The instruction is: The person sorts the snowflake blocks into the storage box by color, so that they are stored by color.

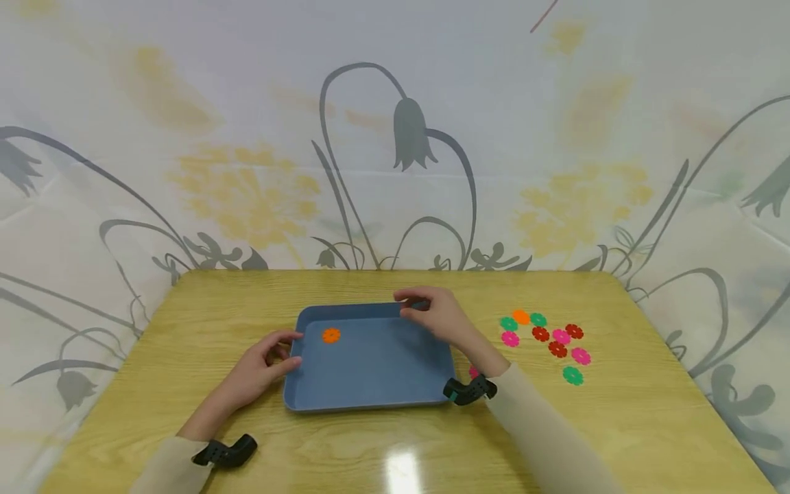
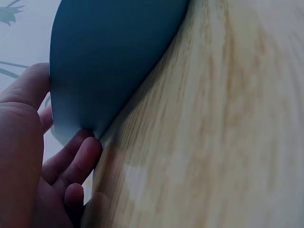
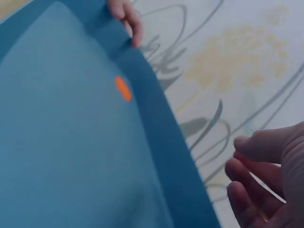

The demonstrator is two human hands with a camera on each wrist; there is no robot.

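Tray [image 1: 370,374], blue: orange disc [image 1: 331,335] inside, far left; left hand [image 1: 255,370] touching its left wall, fingers spread; right hand [image 1: 439,317] over its far rim, fingers narrowly parted; coloured discs [image 1: 558,349] to its right.

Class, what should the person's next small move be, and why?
Probably to bring the right hand toward the loose discs on the table: no disc shows in that hand, just one orange disc shows in the tray, and the left hand touches the tray's left side.

The right wrist [image 1: 492,359] partly hides a pink disc [image 1: 473,371] beside the tray [image 1: 370,370].
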